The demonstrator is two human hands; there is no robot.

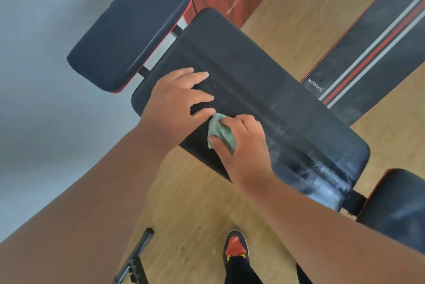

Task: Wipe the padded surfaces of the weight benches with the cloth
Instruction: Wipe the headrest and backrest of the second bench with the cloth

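1. Right hand [241,143] closed around a bunched green cloth [220,134], pressing it onto the near edge of the long black pad [264,90] of the bench.
2. Left hand [177,97] spread wide and flat on the same pad, just beside the cloth, holding nothing.
3. Pale dusty streaks visible toward the pad's right end [322,168]; darker, cleaner-looking surface around the hands.
4. Likely risk: with the cloth balled so small, narrow strokes could leave strips unwiped, especially along the centre groove.
5. Likely risk: the cloth could slip from the grip on a fast pass, since only a little of it shows past the fingers.
6. Possible risk: leaning on the left hand near the pad's end could tip or shift the bench; frame and feet mostly out of sight, so stability hard to judge.
7. Other pads only partly shown: the head pad [128,30], the striped bench [379,42] at right, a further pad [395,201] cut off at the edge.
8. Cloth's underside hidden; dampness impossible to tell.
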